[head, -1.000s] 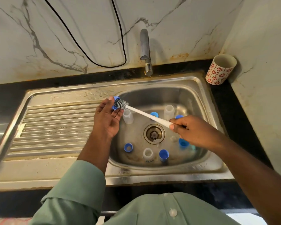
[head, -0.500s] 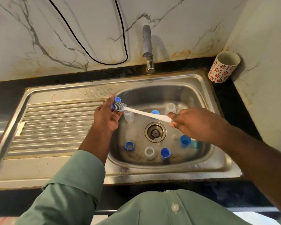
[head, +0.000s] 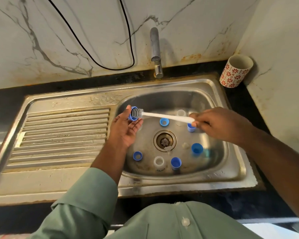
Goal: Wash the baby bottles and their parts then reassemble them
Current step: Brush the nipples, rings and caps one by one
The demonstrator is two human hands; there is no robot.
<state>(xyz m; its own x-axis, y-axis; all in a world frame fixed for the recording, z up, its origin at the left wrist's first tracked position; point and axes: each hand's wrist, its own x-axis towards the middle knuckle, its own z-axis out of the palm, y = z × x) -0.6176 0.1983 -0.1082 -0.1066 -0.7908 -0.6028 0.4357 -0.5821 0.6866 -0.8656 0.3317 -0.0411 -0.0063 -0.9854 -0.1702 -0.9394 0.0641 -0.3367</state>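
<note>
My left hand [head: 123,130] holds a small blue bottle ring [head: 133,116] between thumb and fingertips over the left edge of the steel sink basin [head: 219,169]. My right hand [head: 219,124] grips the white handle of a bottle brush [head: 167,116], and its grey bristle head presses against the ring. Several blue caps and rings lie on the basin floor, among them a ring [head: 164,121], a cap [head: 196,148] and another cap [head: 175,163]. Clear bottles stand at the back [head: 181,113] and front [head: 158,162].
The drain [head: 164,140] sits mid-basin. A tap [head: 156,52] rises behind the sink, with no water running. The ribbed drainboard [head: 62,135] lies to the left. A red-flowered cup [head: 236,71] stands at the back right corner. A black cable [head: 93,54] hangs on the wall.
The brush head has stayed on the blue ring in my left hand while the handle angle shifted. My right hand moved slightly up and back.
</note>
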